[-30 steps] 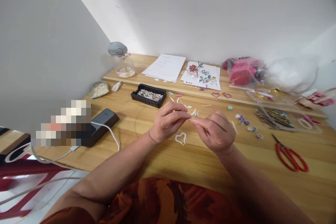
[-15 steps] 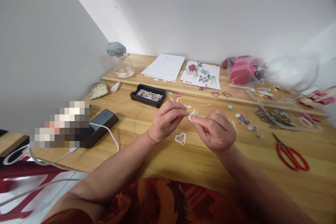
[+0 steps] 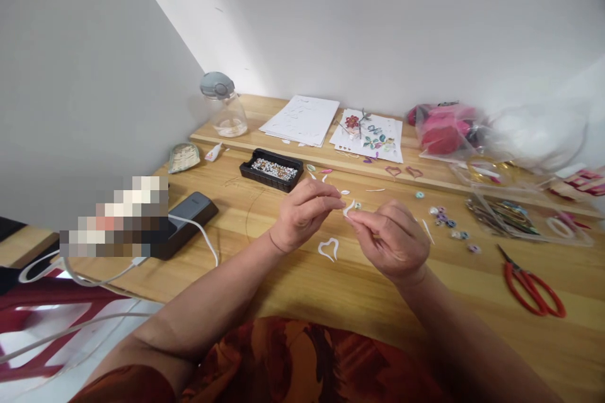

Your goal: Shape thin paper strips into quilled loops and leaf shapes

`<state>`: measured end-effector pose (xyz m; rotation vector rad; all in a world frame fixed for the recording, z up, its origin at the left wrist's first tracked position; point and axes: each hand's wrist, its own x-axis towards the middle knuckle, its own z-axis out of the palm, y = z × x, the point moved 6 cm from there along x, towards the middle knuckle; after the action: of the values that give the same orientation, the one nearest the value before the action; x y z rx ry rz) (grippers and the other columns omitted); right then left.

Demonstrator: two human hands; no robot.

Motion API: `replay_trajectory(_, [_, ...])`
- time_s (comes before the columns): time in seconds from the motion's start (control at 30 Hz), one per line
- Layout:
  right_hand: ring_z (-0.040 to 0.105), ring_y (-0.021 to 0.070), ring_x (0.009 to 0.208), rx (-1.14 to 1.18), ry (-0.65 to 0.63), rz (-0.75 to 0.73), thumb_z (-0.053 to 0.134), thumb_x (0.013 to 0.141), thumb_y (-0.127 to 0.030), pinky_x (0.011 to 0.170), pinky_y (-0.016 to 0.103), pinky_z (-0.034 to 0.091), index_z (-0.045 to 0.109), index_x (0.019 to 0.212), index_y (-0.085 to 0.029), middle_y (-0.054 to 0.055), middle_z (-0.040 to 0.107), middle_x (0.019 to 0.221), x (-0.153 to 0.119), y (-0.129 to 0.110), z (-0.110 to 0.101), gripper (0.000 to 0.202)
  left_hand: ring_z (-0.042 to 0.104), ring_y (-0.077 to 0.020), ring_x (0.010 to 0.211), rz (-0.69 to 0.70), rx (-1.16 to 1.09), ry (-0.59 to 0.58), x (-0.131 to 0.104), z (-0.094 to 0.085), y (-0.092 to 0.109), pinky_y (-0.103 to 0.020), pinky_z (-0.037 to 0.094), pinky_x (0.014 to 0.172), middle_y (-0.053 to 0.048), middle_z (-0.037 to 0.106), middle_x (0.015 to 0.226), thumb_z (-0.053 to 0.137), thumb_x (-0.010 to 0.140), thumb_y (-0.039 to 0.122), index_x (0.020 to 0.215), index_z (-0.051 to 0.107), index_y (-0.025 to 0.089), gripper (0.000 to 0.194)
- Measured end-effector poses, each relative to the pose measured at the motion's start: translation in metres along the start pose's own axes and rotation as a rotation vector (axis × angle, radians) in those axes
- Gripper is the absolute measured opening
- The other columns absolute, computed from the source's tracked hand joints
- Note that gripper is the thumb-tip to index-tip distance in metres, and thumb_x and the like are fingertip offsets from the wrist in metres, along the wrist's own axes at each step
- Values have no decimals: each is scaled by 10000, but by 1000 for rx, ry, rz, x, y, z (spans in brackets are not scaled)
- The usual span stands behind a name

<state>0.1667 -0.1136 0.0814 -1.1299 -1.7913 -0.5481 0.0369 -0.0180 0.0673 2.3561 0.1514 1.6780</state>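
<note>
White strip (image 3: pixel 349 208), slim, curved, in right fingers (image 3: pixel 367 220)

We extend our bare left forearm (image 3: pixel 222 293) and bare right forearm (image 3: pixel 466 327) forward, angled inward. Our bare left hand (image 3: pixel 305 214) holds its fingers bent toward the right, fingertips just beside those of our bare right hand (image 3: pixel 392 239), which maintains a pinch, remaining fingers curled.
</note>
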Motion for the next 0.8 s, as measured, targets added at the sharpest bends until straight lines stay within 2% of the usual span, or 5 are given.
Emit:
replay_trajectory(0.2, [494,125,585,59,7,62,684,780,-64,562,274,428,687,971,-243,-9,577,680,3,-3,-1,261,646,-115,852,-5,-24,-10,-2,3,0,-278,534,766,-18,694,895,617,863,96,922,660,212,137])
replay_trajectory(0.67, [471,118,556,126,27,143,654,788,-81,542,266,411,677,924,-228,-14,563,643,7,-8,-1,202,655,-129,834,-146,-190,5,-8,14,0,-282,535,756,-40,699,844,599,883,134,854,643,188,75])
replay_trajectory(0.8, [462,112,555,105,38,168,665,785,-72,543,259,404,668,893,-213,-19,534,632,6,-5,-2,178,656,-135,849,-182,-186,-22,-6,18,-2,-297,535,780,-46,701,862,593,891,145,914,651,184,74])
